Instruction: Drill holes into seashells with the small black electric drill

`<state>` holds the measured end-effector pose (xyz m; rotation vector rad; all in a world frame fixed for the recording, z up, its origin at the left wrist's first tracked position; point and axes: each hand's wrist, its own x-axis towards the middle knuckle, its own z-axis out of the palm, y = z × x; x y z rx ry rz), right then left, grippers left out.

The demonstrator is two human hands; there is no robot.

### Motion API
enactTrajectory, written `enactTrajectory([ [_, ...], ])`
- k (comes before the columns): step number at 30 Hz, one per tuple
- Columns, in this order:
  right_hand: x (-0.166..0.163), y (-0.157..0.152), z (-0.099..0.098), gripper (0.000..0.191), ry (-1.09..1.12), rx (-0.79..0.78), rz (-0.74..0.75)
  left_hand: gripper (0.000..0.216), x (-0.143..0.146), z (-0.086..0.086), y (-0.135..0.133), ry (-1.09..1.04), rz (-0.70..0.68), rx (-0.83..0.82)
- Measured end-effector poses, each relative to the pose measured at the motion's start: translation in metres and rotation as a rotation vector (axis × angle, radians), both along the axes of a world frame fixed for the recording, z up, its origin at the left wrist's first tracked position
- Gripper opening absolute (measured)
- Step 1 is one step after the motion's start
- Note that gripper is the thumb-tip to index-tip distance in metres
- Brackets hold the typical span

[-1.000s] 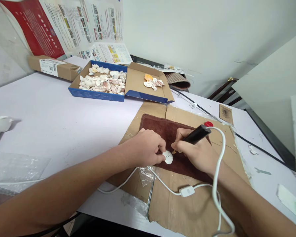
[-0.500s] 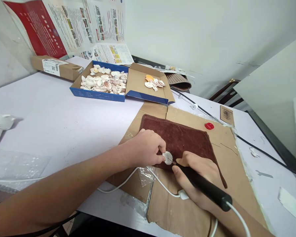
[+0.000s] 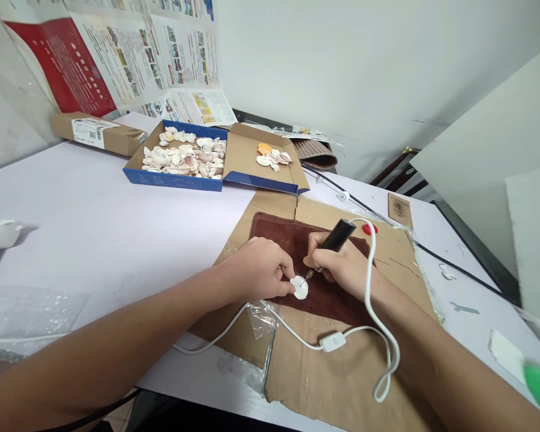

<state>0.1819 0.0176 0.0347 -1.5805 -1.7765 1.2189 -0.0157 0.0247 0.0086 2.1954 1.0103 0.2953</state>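
A small white scallop shell [image 3: 300, 288] lies over a dark brown cloth [image 3: 272, 226], its pale inner side facing up. My left hand [image 3: 267, 270] pinches the shell's left edge between thumb and fingers. In my right hand [image 3: 337, 261] is a black pen-shaped mini drill [image 3: 339, 236], tilted with its tail up. Its brass chuck and thin bit point down at the shell's face, and the tip appears to touch it. A white cord [image 3: 369, 270] loops from the drill's tail down to an inline switch [image 3: 333, 342] on the cardboard.
Beneath the cloth is a cardboard sheet [image 3: 315, 384]. A blue box [image 3: 173, 179] full of shells stands behind, with several more shells [image 3: 274, 158] on its open lid. To the right are a red cap [image 3: 369, 229], a small wrench [image 3: 465, 308] and a black cable [image 3: 459, 264].
The drill has swung from lying low, tail toward me, to tilted with its tail up. Its tip has moved from the shell's edge onto its face. The shell now shows its smooth inner side.
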Motion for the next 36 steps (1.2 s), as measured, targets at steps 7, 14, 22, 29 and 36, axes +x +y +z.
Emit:
enactTrajectory([
  [7, 0.021, -0.040, -0.010, 0.023, 0.061, 0.051, -0.096, 0.005, 0.001, 0.002, 0.000, -0.007, 0.011, -0.020],
  [14, -0.004, -0.067, -0.004, 0.035, -0.325, 0.533, 0.188, 0.007, -0.001, -0.001, 0.002, -0.009, 0.002, -0.032],
  [22, -0.026, -0.025, 0.012, 0.029, -0.230, 0.167, 0.072, 0.014, 0.000, 0.001, 0.005, 0.037, 0.000, -0.029],
  [29, 0.005, -0.016, -0.002, 0.023, -0.034, 0.113, -0.024, 0.004, -0.001, 0.002, 0.003, 0.012, 0.007, -0.062],
  [36, 0.011, -0.061, -0.018, 0.024, -0.025, 0.255, -0.037, 0.006, 0.000, -0.002, 0.003, -0.032, 0.007, -0.069],
])
